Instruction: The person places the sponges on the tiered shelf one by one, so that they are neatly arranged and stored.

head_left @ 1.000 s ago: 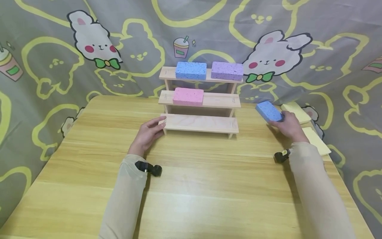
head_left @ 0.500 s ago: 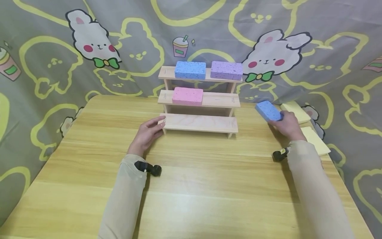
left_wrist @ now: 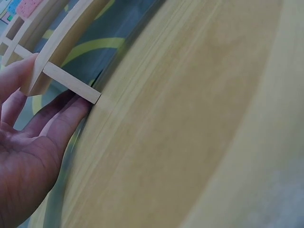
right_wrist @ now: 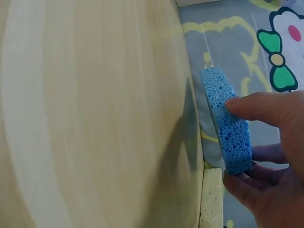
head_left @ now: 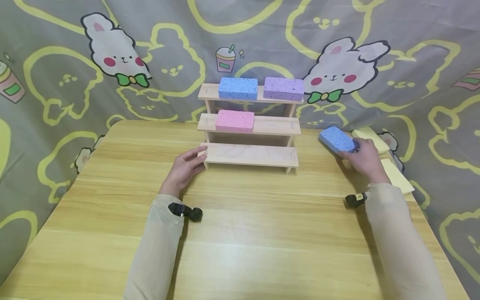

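Note:
In the head view, my right hand (head_left: 363,158) holds a blue sponge (head_left: 336,139) by its near right end, tilted above the table's right side. The right wrist view has the thumb on one face of this blue sponge (right_wrist: 227,126) and fingers under its lower end. My left hand (head_left: 183,168) grips the left end of the lowest step of a three-tier wooden rack (head_left: 251,154). Close up in the left wrist view, its fingers lie around the board end and beside the rack leg (left_wrist: 71,81). Another blue sponge (head_left: 238,88) and a purple sponge (head_left: 283,88) sit on the top tier, a pink sponge (head_left: 235,121) on the middle one.
Pale yellow sponges (head_left: 397,176) lie at the right edge of the wooden table (head_left: 240,233), partly behind the right hand. A grey curtain (head_left: 168,54) with rabbit prints hangs right behind the rack and along both sides.
My right hand and the blue sponge shift only slightly, the sponge a little to the left. The left hand stays at the rack's end, and the sponges on the tiers keep their places.

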Tool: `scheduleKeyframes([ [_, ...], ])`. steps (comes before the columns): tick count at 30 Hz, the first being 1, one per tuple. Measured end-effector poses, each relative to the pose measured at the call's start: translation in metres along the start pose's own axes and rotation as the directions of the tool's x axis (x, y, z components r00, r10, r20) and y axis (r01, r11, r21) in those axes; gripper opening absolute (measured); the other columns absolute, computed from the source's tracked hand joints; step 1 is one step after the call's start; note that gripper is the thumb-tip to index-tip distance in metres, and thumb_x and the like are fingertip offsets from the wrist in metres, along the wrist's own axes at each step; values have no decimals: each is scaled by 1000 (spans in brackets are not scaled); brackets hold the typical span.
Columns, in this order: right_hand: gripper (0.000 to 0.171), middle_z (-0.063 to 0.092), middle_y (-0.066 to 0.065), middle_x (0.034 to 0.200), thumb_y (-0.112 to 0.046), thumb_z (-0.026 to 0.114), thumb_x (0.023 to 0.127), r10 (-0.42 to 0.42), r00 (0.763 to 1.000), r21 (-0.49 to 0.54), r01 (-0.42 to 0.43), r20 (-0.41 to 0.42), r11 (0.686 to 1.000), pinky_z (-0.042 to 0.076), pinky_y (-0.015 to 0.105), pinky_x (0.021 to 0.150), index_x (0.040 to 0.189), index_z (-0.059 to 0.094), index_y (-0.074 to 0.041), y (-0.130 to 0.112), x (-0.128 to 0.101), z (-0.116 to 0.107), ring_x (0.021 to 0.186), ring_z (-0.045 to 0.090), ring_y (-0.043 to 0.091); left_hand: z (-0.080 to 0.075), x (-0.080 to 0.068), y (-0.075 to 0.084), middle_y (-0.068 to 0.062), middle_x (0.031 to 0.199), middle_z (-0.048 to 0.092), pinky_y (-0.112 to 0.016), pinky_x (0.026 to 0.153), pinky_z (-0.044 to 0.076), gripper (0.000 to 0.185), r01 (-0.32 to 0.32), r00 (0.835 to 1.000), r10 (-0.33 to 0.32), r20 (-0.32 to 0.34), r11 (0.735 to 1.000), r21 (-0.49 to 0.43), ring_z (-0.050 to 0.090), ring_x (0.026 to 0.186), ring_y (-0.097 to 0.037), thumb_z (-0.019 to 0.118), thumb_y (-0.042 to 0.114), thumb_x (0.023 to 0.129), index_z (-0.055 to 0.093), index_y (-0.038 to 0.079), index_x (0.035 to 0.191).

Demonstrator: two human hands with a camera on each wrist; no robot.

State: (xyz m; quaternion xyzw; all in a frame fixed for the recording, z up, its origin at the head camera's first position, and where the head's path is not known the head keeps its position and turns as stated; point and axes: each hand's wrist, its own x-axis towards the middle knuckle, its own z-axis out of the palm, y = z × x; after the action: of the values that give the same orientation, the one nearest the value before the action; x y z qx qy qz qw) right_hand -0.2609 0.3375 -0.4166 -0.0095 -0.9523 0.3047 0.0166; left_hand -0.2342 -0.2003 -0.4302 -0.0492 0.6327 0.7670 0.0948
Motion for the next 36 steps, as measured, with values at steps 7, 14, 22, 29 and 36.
scheduleKeyframes([
  [7,81,31,42,138,-35,68,93,-28,999,15,28,-36,999,33,69,101,145,30,14,-6,-10,-2,120,37,58,0,0,0,-6,158,27,-32,97,51,44,5,1000,-5,-1,1000,-9,50,127,-29,65,7,95,55,3,138],
  [14,77,33,39,138,-28,71,92,-69,995,71,74,-76,995,40,63,100,144,33,14,-11,-21,-5,120,42,55,0,0,0,-6,158,27,-32,97,51,44,5,1000,-5,-2,1000,-8,49,128,-30,66,8,95,56,3,137],
  [22,75,35,34,141,-21,75,90,-82,993,185,97,-86,978,43,54,102,144,35,12,-9,-28,-7,124,44,51,0,0,0,-6,159,25,-32,97,51,44,8,1000,-8,-5,1000,-6,47,130,-30,66,8,95,55,3,138],
  [29,71,39,24,147,-23,75,89,-115,989,240,135,-95,961,45,37,101,145,40,5,-9,-30,-10,125,47,46,0,0,0,-6,159,27,-32,97,51,44,8,1000,-8,-4,999,-31,48,128,-31,64,6,96,54,2,138],
  [36,67,41,19,148,-18,76,89,-136,987,295,156,-88,943,47,22,96,145,45,1,-12,-37,-13,125,49,43,1,0,0,-5,159,25,-32,98,50,44,11,1000,-11,-4,1000,-22,48,129,-29,65,6,95,54,2,138],
])
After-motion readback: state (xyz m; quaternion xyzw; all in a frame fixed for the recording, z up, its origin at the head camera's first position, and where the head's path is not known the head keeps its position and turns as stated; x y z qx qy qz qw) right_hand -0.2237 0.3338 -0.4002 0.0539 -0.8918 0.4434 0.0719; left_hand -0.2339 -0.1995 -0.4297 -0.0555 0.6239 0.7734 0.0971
